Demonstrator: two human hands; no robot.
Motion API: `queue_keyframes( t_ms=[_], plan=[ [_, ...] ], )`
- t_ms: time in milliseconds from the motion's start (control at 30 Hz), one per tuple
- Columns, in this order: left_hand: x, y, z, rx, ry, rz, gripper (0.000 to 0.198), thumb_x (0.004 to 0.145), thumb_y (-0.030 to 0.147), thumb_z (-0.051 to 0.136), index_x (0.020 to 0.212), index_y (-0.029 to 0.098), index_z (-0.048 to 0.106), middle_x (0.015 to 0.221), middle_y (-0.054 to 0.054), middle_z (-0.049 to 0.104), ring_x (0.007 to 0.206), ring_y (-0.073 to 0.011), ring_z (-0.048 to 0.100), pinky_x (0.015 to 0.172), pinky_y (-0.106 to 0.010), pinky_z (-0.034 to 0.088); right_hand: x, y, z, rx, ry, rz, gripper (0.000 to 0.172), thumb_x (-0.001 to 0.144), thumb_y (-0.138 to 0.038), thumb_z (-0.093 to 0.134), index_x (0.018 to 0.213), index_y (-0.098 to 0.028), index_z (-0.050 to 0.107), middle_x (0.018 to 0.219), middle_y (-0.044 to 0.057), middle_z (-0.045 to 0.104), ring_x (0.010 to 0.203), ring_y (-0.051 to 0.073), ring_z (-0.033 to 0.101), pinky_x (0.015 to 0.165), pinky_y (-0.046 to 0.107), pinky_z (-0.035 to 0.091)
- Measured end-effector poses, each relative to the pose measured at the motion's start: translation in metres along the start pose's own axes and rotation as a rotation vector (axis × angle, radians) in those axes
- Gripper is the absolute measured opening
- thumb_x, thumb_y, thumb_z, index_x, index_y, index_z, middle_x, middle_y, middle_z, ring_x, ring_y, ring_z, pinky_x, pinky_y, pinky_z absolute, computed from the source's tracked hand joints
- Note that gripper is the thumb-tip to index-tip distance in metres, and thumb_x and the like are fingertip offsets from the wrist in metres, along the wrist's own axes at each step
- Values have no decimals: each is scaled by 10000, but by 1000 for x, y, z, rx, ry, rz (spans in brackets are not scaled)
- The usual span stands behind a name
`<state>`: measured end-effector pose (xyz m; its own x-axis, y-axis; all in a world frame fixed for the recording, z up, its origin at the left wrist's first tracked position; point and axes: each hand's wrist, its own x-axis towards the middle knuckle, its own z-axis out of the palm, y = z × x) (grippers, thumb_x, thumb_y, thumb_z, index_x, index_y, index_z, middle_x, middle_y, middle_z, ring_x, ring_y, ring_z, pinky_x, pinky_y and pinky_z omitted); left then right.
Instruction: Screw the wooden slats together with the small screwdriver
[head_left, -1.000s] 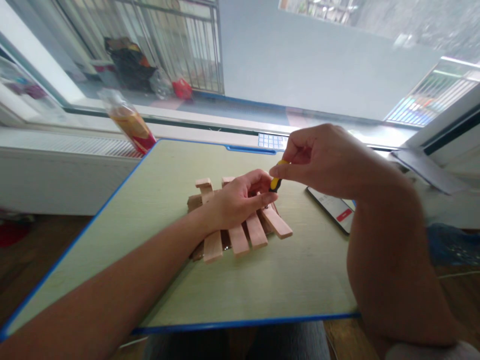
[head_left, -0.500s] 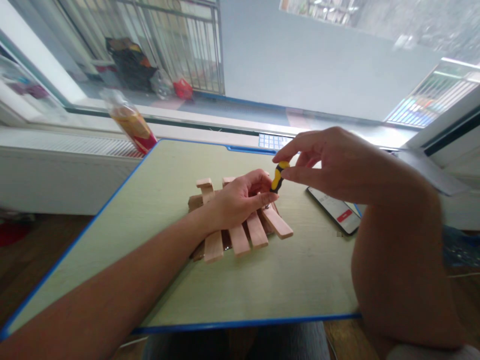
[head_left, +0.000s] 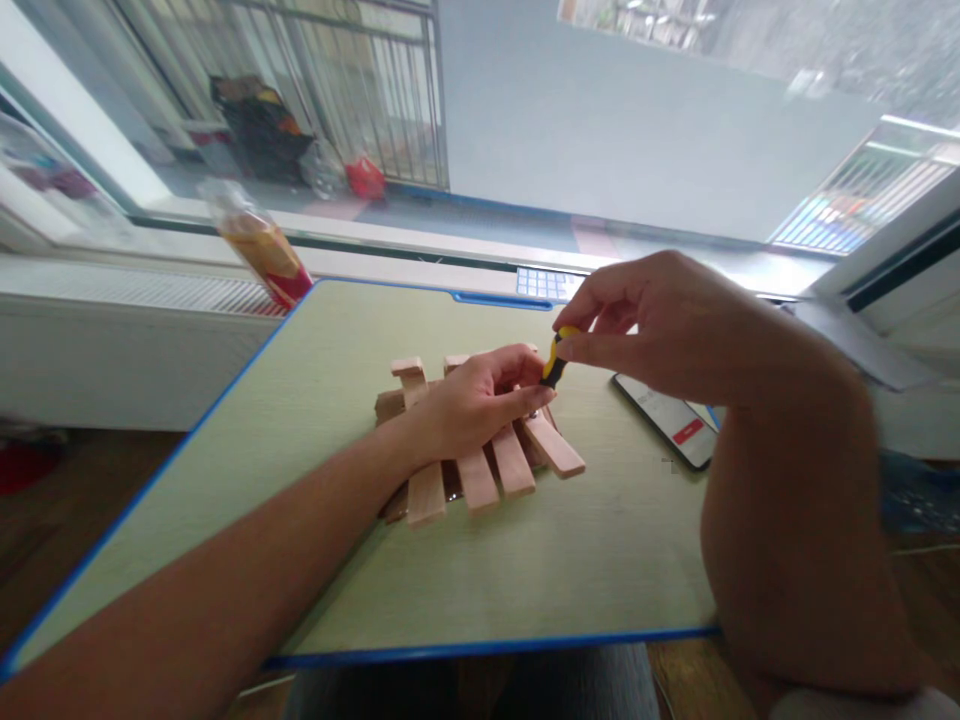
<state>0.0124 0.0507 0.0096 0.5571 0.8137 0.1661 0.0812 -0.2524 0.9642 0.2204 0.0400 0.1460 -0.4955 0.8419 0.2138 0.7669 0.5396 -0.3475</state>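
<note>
My right hand (head_left: pixel 637 320) is closed, with fingertips and thumb pinching the yellow-and-black handle of a small screwdriver (head_left: pixel 556 360), which stands tilted. Across several pale wooden slats (head_left: pixel 512 462) lies my left hand (head_left: pixel 480 405), its thumb and curled fingers closed about the screwdriver's lower end. The shaft and tip are hidden by these fingers. The slats are fixed side by side over a brownish base (head_left: pixel 390 404); the rightmost one (head_left: pixel 555 447) slants outward. A small shiny metal spot shows on it, just under my left thumb.
The pale table (head_left: pixel 585 570) has a blue rim. A phone (head_left: pixel 667 420) with a lit screen lies to the right, near my right forearm. Beyond the table's far left corner stands a bottle (head_left: pixel 262 250), and a white-and-blue gridded item (head_left: pixel 538 283) sits at the far edge.
The screwdriver handle has rotated a little, showing more black, and my right fingertips have shifted slightly with it. My left hand and the slats stay in place.
</note>
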Motion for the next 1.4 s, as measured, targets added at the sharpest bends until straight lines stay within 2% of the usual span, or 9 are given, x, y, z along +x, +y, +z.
queue_keyframes(
  t_ms=[200,633,833,1167,1400],
  plan=[
    [0,3,0,3,-13,19,312,953,465,705,1100,189,710,1000,-45,684,894,-171,604,766,-284,488,0,-1,0,58,-35,72,123,831,-328,755,787,-214,778,705,-9,706,609,115,523,523,320,400],
    [0,1,0,-50,-26,23,323,957,443,715,1157,190,706,1033,-50,692,911,-171,608,797,-298,497,0,0,4,0,-5,104,245,833,-424,775,708,-232,689,618,-16,582,578,121,425,499,349,330],
    [1,0,2,-33,-13,22,369,961,482,705,1181,187,711,1086,-71,714,951,-189,639,836,-323,509,3,0,6,-75,48,99,381,821,-504,781,637,-237,580,594,-23,489,583,128,366,523,368,290],
    [1,-3,4,-90,5,10,377,943,455,744,1215,212,650,1041,-35,694,876,-156,623,772,-300,490,5,2,7,-144,59,117,469,828,-528,760,607,-236,466,567,-39,400,582,131,289,524,371,239],
    [1,-4,4,-110,-3,4,342,940,436,752,1176,220,633,976,-8,683,836,-138,614,741,-282,473,6,0,10,-121,56,106,497,851,-518,733,588,-224,431,571,-38,401,566,117,287,519,358,231]
  ],
)
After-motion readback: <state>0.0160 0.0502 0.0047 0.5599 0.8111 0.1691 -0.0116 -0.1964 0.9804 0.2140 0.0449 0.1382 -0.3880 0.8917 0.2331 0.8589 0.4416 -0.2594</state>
